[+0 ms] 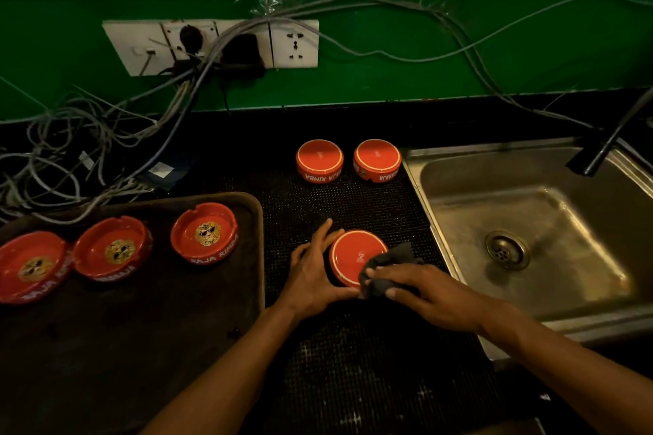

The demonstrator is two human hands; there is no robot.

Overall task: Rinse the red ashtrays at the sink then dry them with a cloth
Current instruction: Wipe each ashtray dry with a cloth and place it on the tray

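Beside the sink: sink [441, 219] at right, dark tabletop [353, 201] mat left of it.
Tray: tray [256, 222] carries three upright ashtrays.
Ashtrays: six; three upturned on the mat.
Near ashtray: near ashtray [353, 256] between both hands.
Left hand: left hand [312, 270], fingers straight, touches its side.
Right hand: right hand [429, 293], grip clenched around dark cloth [383, 270] on its rim.

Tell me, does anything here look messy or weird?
Yes. A tangle of grey cables sprawls across the black counter below the wall sockets, not far from the sink, which looks risky near water. The ashtrays look fine: three sit upright on the tray, three lie upside down on the mat.
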